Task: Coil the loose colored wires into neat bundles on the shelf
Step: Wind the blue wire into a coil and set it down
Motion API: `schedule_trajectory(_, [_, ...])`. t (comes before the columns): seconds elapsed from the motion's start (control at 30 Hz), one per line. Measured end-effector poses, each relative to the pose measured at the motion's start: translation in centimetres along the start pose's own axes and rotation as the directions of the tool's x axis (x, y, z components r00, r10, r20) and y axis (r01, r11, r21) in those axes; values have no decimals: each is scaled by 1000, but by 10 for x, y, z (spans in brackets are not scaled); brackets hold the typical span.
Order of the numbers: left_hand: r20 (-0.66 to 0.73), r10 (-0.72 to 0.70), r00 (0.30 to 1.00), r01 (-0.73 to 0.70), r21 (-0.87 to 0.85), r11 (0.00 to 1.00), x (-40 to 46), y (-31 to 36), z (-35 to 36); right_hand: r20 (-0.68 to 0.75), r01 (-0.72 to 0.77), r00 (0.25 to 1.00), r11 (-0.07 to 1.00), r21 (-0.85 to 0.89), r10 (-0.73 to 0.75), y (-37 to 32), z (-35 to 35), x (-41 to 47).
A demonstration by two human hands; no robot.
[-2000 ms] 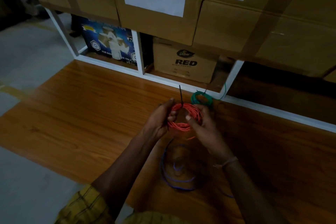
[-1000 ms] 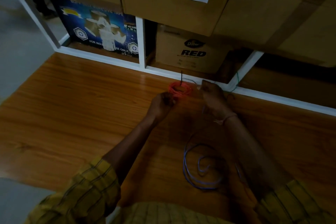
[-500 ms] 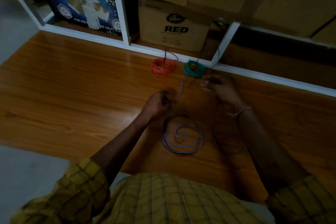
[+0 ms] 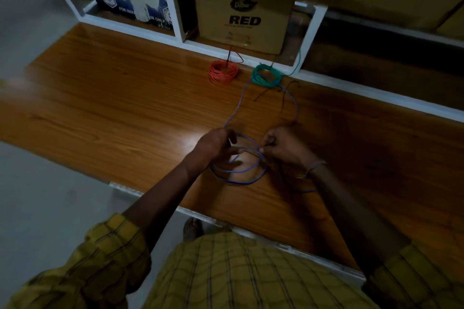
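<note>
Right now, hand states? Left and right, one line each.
Left hand: fingers curled around the blue wire, holding its loops.
Right hand: pinching the blue wire at the loop's right side.

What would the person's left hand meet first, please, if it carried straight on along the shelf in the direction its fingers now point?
Most likely the right hand: the left hand points its fingers across the blue wire loops towards it. Depth is unclear, so it might pass just short.
</note>
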State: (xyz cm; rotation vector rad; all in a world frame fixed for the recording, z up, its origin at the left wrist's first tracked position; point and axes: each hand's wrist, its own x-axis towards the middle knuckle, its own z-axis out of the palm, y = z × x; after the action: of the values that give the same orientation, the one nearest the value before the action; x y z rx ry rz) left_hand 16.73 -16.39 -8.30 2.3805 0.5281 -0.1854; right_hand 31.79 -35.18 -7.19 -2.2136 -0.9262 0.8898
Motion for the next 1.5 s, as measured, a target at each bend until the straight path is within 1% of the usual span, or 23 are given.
schedule_trajectory(0.03, [9,-32,999,32,26,999,-1,2,5,17,-6,1000,1000,-26,6,3,3,-2])
schedule_trajectory(0.1, [4,-83,997,83,-42,996,-7,7,13,36,3,999,992,-129,2,10,10,-5])
schedule_trajectory(0.2, [23,-86,996,87,-49,995,-14,16,16,-9,11,1000,972,-234,-13,20,22,-13])
schedule_trajectory(0.27, [70,-71,995,75,-55,996,-16,21,14,-72,22,997,981,-192,-37,23,26,-17])
schedule_trajectory(0.3, [99,-64,993,76,-118,990,-18,22,12,-108,23,993,990,-139,-38,24,25,-18])
schedule_trajectory(0.33, [117,-42,992,69,-236,969,-20,23,8,-143,21,989,997,-77,-32,24,24,-20])
schedule_trajectory(0.4, [110,11,994,48,-519,854,-23,20,0,-216,49,976,997,52,-37,19,18,-23])
schedule_trajectory(0.47, [93,79,993,9,-701,713,-26,17,-14,-290,110,956,962,250,-34,5,9,-28])
schedule_trajectory(0.53, [143,134,980,63,-878,475,-27,19,-27,-318,169,948,870,464,-14,-11,1,-33])
schedule_trajectory(0.6, [174,186,967,126,-962,241,-31,27,-47,-289,165,957,752,638,36,-32,0,-37])
schedule_trajectory(0.67, [158,202,967,148,-987,63,-34,36,-68,-192,101,977,594,798,92,-49,5,-37])
schedule_trajectory(0.73, [130,233,964,147,-987,-60,-34,41,-83,-77,32,994,458,888,80,-67,16,-37])
schedule_trajectory(0.77, [116,267,957,145,-985,-90,-35,42,-89,-39,6,997,415,910,72,-77,22,-37])
schedule_trajectory(0.83, [105,344,933,148,-984,-100,-37,43,-97,-7,-32,995,392,920,98,-94,35,-36])
schedule_trajectory(0.87, [106,383,918,153,-984,-95,-37,42,-99,-12,-43,992,419,907,127,-100,40,-35])
schedule_trajectory(0.93, [108,443,890,172,-979,-107,-36,38,-101,-59,-60,981,580,812,184,-106,49,-29])
schedule_trajectory(1.0, [85,483,872,175,-974,-143,-34,36,-104,-98,-88,976,760,644,196,-108,55,-22])
schedule_trajectory(1.03, [66,489,870,159,-976,-151,-33,36,-106,-102,-106,975,822,560,195,-110,57,-19])
schedule_trajectory(1.17, [13,462,887,79,-989,-124,-28,38,-115,-14,-152,986,936,317,164,-125,53,-19])
schedule_trajectory(1.27, [13,442,897,30,-999,-31,-23,38,-114,48,-162,987,974,160,156,-134,50,-23])
schedule_trajectory(1.33, [26,467,884,20,-1000,19,-22,40,-112,98,-138,987,985,107,128,-140,47,-30])
schedule_trajectory(1.4, [14,504,864,-20,-998,63,-20,42,-109,149,-83,986,993,80,70,-147,44,-40])
schedule_trajectory(1.5, [-46,452,891,-167,-958,232,-14,45,-99,217,-22,976,989,145,-10,-154,35,-51])
